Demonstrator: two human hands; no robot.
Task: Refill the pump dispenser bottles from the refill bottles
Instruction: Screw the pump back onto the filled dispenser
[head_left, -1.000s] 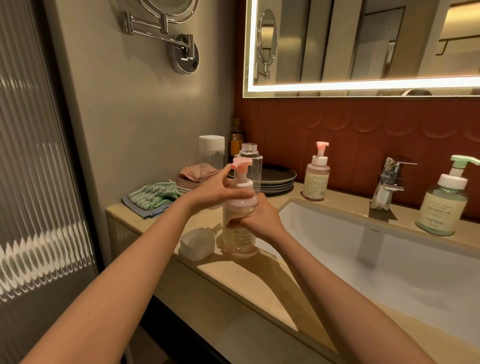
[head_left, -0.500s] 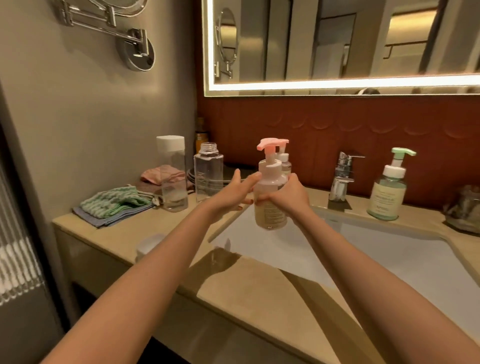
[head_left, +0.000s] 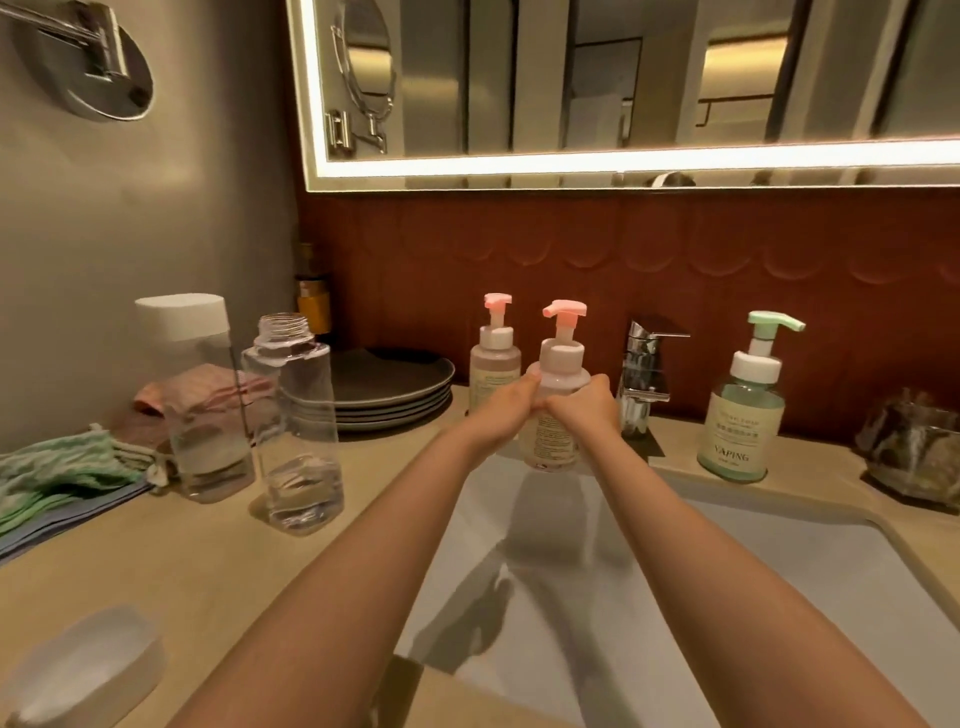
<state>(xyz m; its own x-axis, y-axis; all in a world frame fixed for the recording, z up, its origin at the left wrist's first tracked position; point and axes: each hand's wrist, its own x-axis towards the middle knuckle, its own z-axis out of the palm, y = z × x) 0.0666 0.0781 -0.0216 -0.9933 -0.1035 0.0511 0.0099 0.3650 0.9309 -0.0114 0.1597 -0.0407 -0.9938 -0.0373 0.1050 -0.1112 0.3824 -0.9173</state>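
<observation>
A pink-pump dispenser bottle (head_left: 558, 364) is at the back rim of the sink, gripped from both sides by my left hand (head_left: 503, 413) and my right hand (head_left: 587, 410). A second pink-pump bottle (head_left: 493, 358) stands just behind and left of it. A green-pump bottle (head_left: 743, 415) stands right of the faucet. An uncapped clear refill bottle (head_left: 293, 415) with a little liquid stands on the counter to the left. A capped clear refill bottle (head_left: 200, 395) is behind it. A loose white cap (head_left: 85, 665) lies at the counter's front left.
The chrome faucet (head_left: 641, 374) rises just right of my hands, above the white sink basin (head_left: 779, 597). Stacked grey plates (head_left: 395, 389) sit at the back. Folded cloths (head_left: 57, 473) lie far left. A glass dish (head_left: 914, 452) sits far right.
Both hands carried the pink-pump bottle from the front left of the counter across the sink toward the back rim, beside the other pink-pump bottle. The view shifted right.
</observation>
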